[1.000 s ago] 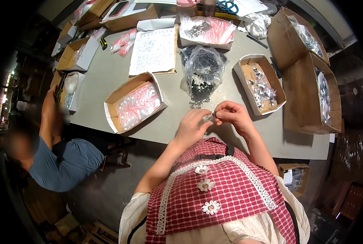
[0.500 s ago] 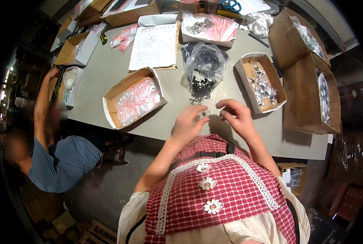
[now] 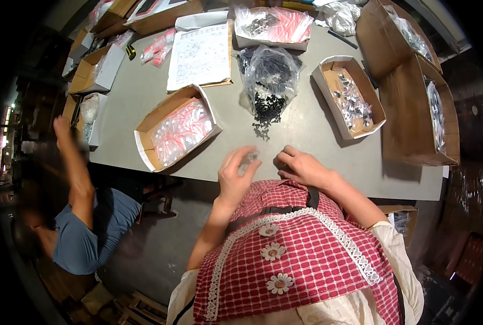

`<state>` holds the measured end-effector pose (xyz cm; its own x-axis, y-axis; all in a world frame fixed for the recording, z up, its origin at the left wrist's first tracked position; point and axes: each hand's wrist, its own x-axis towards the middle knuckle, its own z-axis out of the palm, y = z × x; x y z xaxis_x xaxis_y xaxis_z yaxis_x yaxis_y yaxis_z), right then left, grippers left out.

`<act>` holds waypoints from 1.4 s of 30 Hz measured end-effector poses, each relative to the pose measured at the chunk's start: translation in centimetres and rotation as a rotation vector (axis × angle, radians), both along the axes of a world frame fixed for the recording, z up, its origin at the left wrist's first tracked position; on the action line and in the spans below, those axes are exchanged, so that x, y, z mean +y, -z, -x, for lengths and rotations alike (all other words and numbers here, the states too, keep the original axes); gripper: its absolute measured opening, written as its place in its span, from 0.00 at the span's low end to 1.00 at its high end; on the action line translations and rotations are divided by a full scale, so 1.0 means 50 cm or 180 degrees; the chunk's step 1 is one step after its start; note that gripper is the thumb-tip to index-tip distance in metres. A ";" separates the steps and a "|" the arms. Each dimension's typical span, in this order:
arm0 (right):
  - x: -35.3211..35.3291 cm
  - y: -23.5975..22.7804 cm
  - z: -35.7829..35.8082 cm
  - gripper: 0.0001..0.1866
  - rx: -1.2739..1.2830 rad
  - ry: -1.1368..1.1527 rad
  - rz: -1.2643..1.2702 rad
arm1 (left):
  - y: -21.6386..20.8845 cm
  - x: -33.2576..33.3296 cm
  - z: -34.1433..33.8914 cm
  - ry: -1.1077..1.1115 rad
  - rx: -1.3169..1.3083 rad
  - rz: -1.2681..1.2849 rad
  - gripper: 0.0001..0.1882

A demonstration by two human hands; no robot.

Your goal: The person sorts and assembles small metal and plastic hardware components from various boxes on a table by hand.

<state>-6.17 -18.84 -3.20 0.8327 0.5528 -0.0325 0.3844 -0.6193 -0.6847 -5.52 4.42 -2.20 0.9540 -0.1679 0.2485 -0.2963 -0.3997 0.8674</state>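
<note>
Just above the table's near edge, my left hand (image 3: 236, 174) is closed in a pinch around a small clear plastic bag (image 3: 252, 156). Close to it on the right, my right hand (image 3: 305, 169) is turned palm down, its fingers bent together at the tabletop. What those fingers may hold is hidden beneath them. Beyond both hands, small black parts (image 3: 268, 110) spill out of an open clear plastic bag (image 3: 275, 67). To the left stands a cardboard box (image 3: 144, 145) of small bags with red edges and white round pieces. A narrower box (image 3: 328, 99) with black and silvery parts stands to the right.
Large brown cartons (image 3: 409, 116) stand at the right edge. Written sheets (image 3: 201, 54) and another box of bags (image 3: 274, 44) lie farther back. At the left, a co-worker in a blue shirt (image 3: 98, 227) reaches toward a white box (image 3: 95, 130).
My left hand has moved left with the small bag. My right hand has come left and lower, its fingers now bent down to the table. The co-worker's arm has shifted.
</note>
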 end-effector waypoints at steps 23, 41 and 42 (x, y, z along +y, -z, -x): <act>0.008 -0.088 0.027 0.07 -0.0355 0.1435 -0.1602 | -0.034 -0.104 -0.003 0.0809 0.0344 0.0275 0.14; -0.008 -0.144 0.013 0.08 0.0144 0.1385 -0.1799 | -0.083 -0.100 -0.028 0.0528 0.0930 0.1022 0.18; -0.007 -0.133 0.009 0.07 0.0215 0.1652 -0.2223 | -0.087 -0.105 -0.031 0.0497 0.0942 0.1151 0.18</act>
<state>-6.62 -19.20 3.47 0.9934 0.0158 0.1139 0.1150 -0.1352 -0.9841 -3.99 -0.82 2.16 0.9628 -0.2674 0.0392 -0.0485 -0.0280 0.9984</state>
